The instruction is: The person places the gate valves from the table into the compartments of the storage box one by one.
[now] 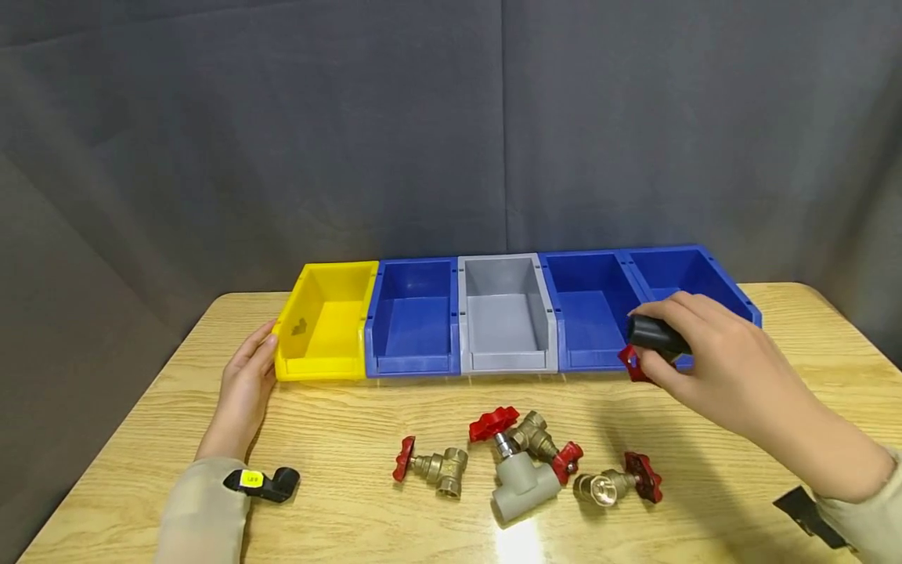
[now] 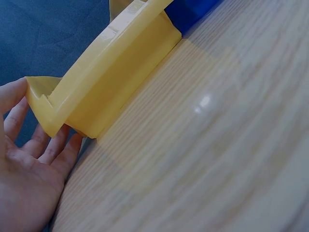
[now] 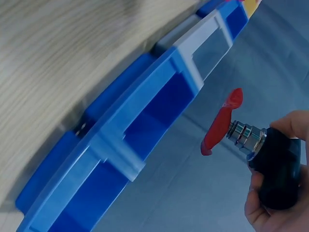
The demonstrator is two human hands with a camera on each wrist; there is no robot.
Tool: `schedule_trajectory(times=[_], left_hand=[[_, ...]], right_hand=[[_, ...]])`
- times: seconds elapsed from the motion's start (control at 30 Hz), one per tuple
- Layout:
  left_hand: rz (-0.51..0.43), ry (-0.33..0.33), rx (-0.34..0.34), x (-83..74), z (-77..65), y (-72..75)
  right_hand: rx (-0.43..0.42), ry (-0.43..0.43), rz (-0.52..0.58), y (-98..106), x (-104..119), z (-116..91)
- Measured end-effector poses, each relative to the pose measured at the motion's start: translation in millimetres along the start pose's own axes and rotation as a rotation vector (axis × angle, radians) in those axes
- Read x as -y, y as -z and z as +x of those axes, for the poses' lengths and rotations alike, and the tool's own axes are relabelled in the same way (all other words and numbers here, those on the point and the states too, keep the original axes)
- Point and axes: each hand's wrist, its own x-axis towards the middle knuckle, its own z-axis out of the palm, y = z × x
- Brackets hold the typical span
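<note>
My right hand (image 1: 726, 364) is wrapped around a black-bodied valve (image 3: 277, 169), stem (image 3: 246, 137) slanting out of my grip to its red handwheel (image 3: 221, 121), held up just by the right-hand blue bins (image 1: 593, 360); meanwhile my left hand (image 1: 243, 388), fingers loose, touches the yellow bin (image 1: 320, 370).

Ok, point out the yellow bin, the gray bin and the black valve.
Yellow bin (image 1: 337, 330), head view: inner floor.
Gray bin (image 1: 504, 325), head view: inner floor.
Black valve (image 3: 278, 169), right wrist view: black body.
</note>
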Motion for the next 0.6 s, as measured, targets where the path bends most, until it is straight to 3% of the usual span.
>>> schedule_trajectory(times=[0.4,0.6], left_hand=[[-0.003,-0.001,-0.007,0.9,0.2,-0.6],[-0.018,-0.004,-0.008,1.0,0.9,-0.4]], right_hand=[[0.026,-0.127,-0.097,8,-32,4],[0.019,-0.142,-0.108,9,-44,7]])
